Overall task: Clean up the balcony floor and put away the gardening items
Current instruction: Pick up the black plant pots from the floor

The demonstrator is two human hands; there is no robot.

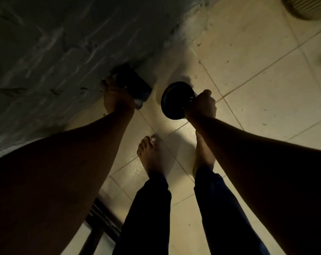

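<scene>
The head view looks straight down in dim light, both bare forearms reaching forward over a pale tiled floor [257, 74] with dark grout lines and scattered small specks of dirt.

The left hand [117, 96] is closed around a dark, flat-sided object [133, 81], held up against the foot of the rough grey wall [54, 43] on the left. The fingers wrap its near end, where a paler, shiny bit shows just below the hand. The object is too dark to name with any confidence; it may be a small dustpan or scoop, with its broad end pointing away from the person and lying close to the line where wall meets floor.

The right hand [201, 105] is clenched in a full fist on the rim of a round black saucer-like dish [176, 100], thumb side uppermost. The dish is tilted on edge, its hollow face turned to the left, and it is held clear above the tiles. It hangs just beside the left hand's object, the two apart.

Below the hands, two bare feet [150, 155] stand on the tiles, with dark trouser legs [150, 208] above them. A ribbed, pale round pot [310, 8] sits at the top right corner, well apart from both hands. A dark metal track [102, 214] runs along the floor at bottom left.
</scene>
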